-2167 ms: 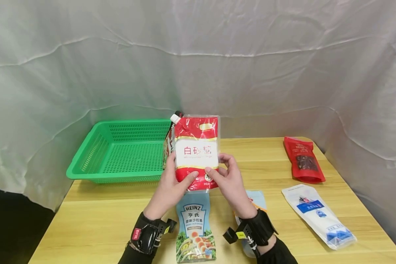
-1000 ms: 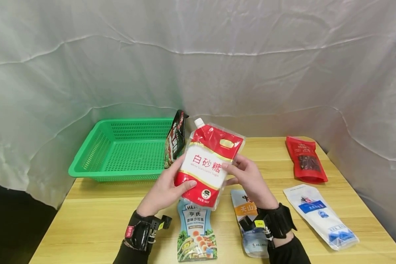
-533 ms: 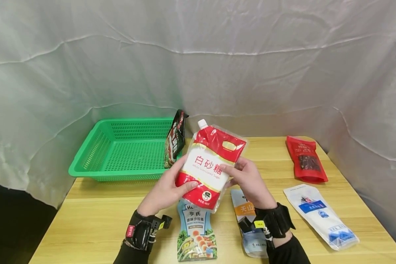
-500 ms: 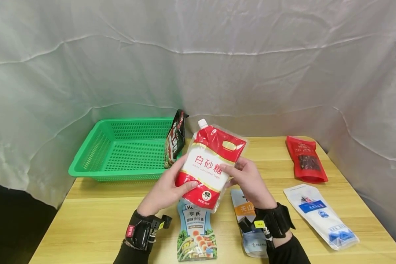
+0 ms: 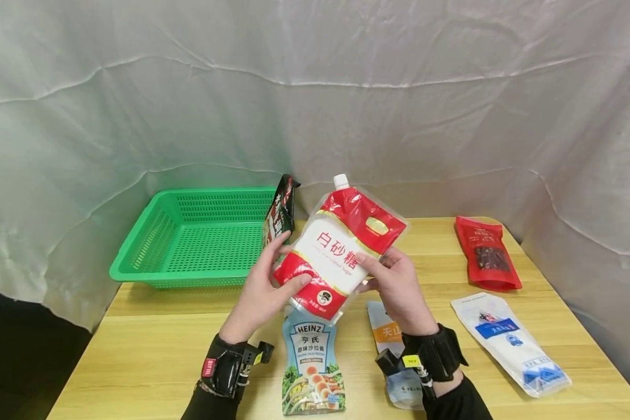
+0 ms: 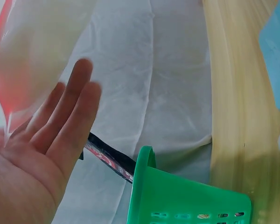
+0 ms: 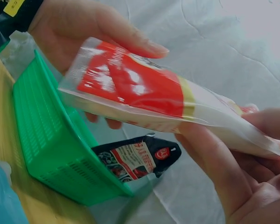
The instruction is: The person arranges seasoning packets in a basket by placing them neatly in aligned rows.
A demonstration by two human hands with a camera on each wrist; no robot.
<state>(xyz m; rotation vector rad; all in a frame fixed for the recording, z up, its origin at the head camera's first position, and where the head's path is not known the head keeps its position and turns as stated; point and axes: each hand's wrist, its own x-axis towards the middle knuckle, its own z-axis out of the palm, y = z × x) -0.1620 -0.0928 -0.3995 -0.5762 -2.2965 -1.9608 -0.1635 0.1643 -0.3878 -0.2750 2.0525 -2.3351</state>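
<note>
A red and white pouch of white granulated sugar (image 5: 336, 251) with a white spout cap is held up over the table, tilted to the right. My right hand (image 5: 399, 289) pinches its right edge, thumb on the front and fingers behind. At its lower left is my left hand (image 5: 262, 291), the thumb over the front. The left wrist view shows that hand's fingers (image 6: 70, 112) straight and spread behind the pouch; whether they touch it I cannot tell. Beneath lies a Heinz salad dressing pouch (image 5: 312, 361). A blue, white and orange pouch (image 5: 388, 332) lies partly hidden under my right wrist.
Back left on the table (image 5: 152, 350) stands a green basket (image 5: 189, 280), with a black packet (image 5: 280, 213) upright at its right end. At the right lie a red pouch with a see-through window (image 5: 485, 254) and a white and blue bag (image 5: 509, 344).
The sugar pouch has tilted to the right and lately risen a little. My left hand's fingers have straightened and loosened from its edge; my right hand keeps its pinch.
</note>
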